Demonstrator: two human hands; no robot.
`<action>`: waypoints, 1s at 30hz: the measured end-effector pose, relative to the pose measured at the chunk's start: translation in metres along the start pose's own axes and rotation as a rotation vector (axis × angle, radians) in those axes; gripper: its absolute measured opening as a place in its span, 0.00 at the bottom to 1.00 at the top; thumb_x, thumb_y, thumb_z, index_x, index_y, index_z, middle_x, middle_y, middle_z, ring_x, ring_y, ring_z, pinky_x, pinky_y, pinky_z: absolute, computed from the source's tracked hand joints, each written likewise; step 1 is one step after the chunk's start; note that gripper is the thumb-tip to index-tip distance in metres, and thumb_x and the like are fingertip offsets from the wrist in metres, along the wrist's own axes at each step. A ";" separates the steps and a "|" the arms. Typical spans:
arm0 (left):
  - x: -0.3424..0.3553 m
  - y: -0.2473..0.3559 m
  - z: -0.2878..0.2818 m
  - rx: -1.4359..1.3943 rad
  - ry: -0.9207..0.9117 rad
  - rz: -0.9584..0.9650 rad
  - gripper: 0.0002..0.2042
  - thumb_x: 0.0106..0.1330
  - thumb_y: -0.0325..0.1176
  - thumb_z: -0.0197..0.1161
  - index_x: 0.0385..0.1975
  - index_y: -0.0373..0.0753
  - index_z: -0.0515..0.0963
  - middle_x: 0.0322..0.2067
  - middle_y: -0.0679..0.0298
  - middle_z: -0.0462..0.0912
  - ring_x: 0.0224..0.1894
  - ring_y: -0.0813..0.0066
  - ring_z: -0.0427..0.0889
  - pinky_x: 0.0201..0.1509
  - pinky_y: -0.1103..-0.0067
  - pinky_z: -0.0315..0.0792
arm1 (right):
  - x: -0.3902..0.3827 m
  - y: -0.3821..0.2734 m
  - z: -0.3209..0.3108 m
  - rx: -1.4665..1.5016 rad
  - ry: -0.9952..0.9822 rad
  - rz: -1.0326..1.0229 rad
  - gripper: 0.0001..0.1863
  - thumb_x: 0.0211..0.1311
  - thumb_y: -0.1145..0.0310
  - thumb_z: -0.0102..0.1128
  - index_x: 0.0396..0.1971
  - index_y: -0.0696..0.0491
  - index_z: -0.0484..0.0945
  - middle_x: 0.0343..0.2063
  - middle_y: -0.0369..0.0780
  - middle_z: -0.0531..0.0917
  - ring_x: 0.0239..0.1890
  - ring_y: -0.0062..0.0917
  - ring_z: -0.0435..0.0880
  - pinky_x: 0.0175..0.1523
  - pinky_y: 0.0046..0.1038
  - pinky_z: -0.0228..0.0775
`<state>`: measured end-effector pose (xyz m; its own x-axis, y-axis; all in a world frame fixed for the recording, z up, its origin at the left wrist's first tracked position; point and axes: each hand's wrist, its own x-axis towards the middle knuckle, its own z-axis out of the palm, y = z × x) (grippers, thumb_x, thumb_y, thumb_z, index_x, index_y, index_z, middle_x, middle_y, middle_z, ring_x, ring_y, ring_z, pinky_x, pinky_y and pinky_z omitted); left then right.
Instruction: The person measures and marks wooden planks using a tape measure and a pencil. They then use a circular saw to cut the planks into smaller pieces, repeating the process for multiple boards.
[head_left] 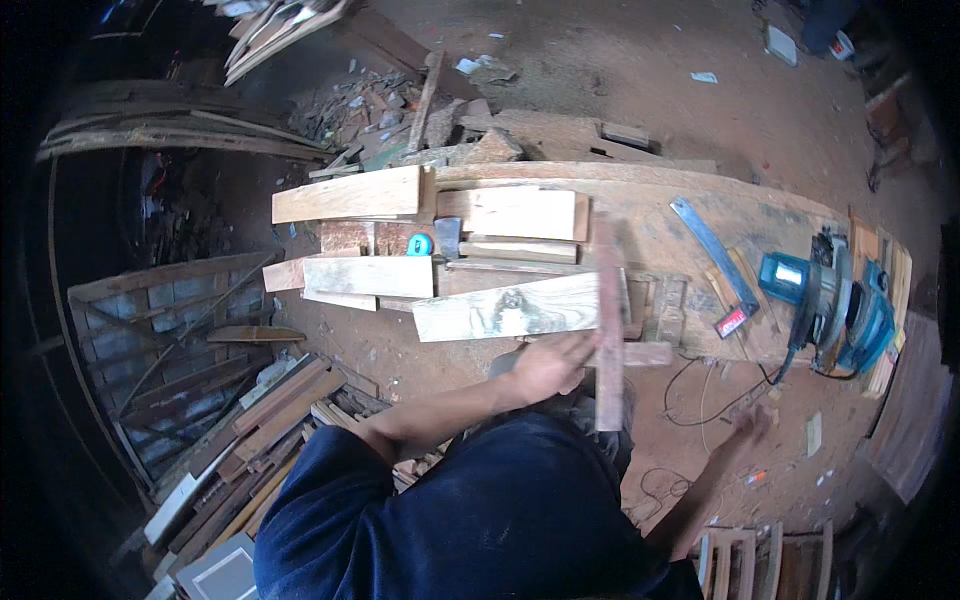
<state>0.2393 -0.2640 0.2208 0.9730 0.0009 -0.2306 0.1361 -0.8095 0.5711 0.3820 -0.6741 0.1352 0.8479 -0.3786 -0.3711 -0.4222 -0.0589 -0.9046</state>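
Observation:
My left hand (552, 366) is closed at the near edge of the bench, its fingertips meeting a long narrow reddish wooden strip (608, 390). This strip stretches from near to far, across the right end of a pale knotted board (465, 316). Beside my left fingers, a short wooden piece (648, 353) sticks out to the right of the strip. How the two pieces join, I cannot make out. My right hand (752, 425) hangs off the bench on the right, empty, its fingers apart and slightly blurred.
A metal square (715, 255) and a teal power saw (830, 300) occupy the bench's right side. Cords (690, 395) trail below. At left lie several boards (345, 195), a teal tape measure (419, 245) and a greyish axe-head shape (447, 238). Stacked timber (260, 425) stands lower left.

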 end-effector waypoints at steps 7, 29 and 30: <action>0.047 0.009 0.004 -0.077 0.122 0.185 0.41 0.58 0.36 0.68 0.73 0.32 0.60 0.58 0.51 0.75 0.59 0.54 0.75 0.64 0.60 0.70 | -0.147 -0.083 0.137 -0.582 -0.860 -0.079 0.29 0.60 0.76 0.67 0.62 0.60 0.72 0.50 0.42 0.83 0.47 0.26 0.84 0.55 0.28 0.74; -0.119 -0.217 -0.064 -1.128 -0.793 -0.430 0.48 0.50 0.50 0.75 0.73 0.37 0.67 0.68 0.49 0.70 0.71 0.58 0.66 0.73 0.69 0.61 | -0.150 -0.024 0.239 -0.301 -0.705 -0.500 0.50 0.54 0.64 0.79 0.73 0.59 0.59 0.67 0.51 0.71 0.70 0.41 0.68 0.77 0.41 0.55; -0.130 -0.211 -0.073 -1.056 -0.818 -0.529 0.46 0.53 0.55 0.72 0.72 0.36 0.68 0.67 0.50 0.71 0.68 0.60 0.69 0.73 0.69 0.60 | -0.156 -0.023 0.248 -0.199 -0.779 -0.438 0.50 0.53 0.64 0.80 0.73 0.59 0.59 0.65 0.50 0.73 0.69 0.40 0.69 0.76 0.41 0.55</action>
<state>0.0974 -0.0503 0.1873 0.4361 -0.4669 -0.7693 0.8663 -0.0136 0.4993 0.3390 -0.3850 0.1622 0.8914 0.4409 -0.1049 0.0022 -0.2357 -0.9718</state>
